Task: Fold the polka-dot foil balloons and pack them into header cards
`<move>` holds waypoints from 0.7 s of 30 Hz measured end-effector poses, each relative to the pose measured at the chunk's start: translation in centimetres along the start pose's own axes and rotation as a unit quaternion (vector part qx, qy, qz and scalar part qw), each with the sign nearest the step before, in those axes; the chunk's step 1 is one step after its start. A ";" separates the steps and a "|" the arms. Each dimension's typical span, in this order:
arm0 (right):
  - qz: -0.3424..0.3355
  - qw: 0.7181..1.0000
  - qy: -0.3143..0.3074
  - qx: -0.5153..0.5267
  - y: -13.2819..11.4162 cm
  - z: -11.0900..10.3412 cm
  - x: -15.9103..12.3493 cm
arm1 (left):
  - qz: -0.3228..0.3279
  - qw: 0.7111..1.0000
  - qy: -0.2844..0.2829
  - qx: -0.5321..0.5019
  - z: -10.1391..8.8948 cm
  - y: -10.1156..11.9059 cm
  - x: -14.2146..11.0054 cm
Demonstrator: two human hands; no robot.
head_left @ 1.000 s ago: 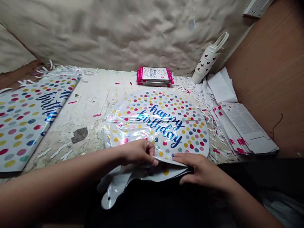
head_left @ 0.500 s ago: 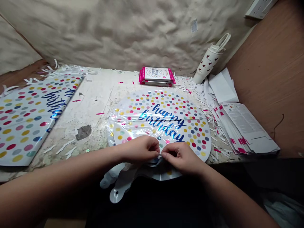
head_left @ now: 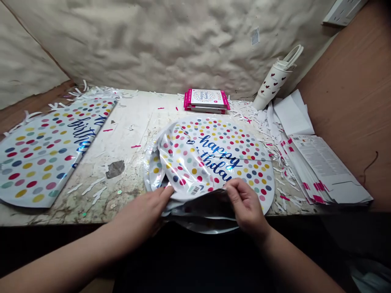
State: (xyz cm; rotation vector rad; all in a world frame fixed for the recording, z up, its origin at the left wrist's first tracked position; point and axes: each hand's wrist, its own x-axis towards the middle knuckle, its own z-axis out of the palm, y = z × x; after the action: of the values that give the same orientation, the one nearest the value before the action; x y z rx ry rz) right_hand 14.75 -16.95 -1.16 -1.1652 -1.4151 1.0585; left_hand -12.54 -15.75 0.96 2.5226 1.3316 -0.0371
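Note:
A stack of round white foil balloons (head_left: 238,154) with coloured dots and blue "happy birthday" lettering lies at the near table edge. The top balloon (head_left: 189,162) is lifted and curled over at its near left side, showing a barcode. My left hand (head_left: 143,215) reaches under that raised edge, fingers extended beneath the foil. At the near edge of the top balloon, my right hand (head_left: 244,203) pinches the foil between thumb and fingers.
A second dotted foil balloon (head_left: 45,154) lies flat at the left. Pink-edged packets (head_left: 206,99) are stacked at the back. A heart-print paper bag (head_left: 273,81) leans on the wall, with printed cards (head_left: 320,167) fanned at the right. Paper shreds litter the worn tabletop (head_left: 128,134).
Both hands were pinching together at the balloon's near edge. Now they have spread apart and the top balloon's near left part has been lifted and curled up off the stack.

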 end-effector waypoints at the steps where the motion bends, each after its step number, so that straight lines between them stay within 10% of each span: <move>1: -0.007 1.000 0.026 0.000 0.1 -0.2 0.0 | -0.015 0.999 -0.026 -0.028 0.3 -0.2 -0.3; 4: -0.026 0.999 0.040 -0.019 0.0 -0.8 -0.3 | -0.064 0.990 -0.056 -0.114 -0.2 -1.4 -0.8; 10: -0.098 0.991 -0.010 -0.092 -0.9 0.3 -1.3 | 0.057 0.956 0.219 -0.187 -2.8 -4.0 1.6; 15: -0.226 0.929 -0.100 -0.276 0.5 1.3 -3.1 | 0.191 0.975 0.109 -0.010 0.4 -4.9 4.4; 21: 0.013 0.807 0.033 -0.590 5.3 -6.3 -4.6 | 0.184 0.975 0.095 -0.077 3.6 -6.5 3.9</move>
State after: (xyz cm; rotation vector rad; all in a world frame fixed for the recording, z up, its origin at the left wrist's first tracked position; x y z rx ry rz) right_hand 21.99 -20.43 -6.22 -2.0329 -2.0527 -0.0031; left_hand -15.15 -10.15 -4.65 2.6429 0.8663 0.3790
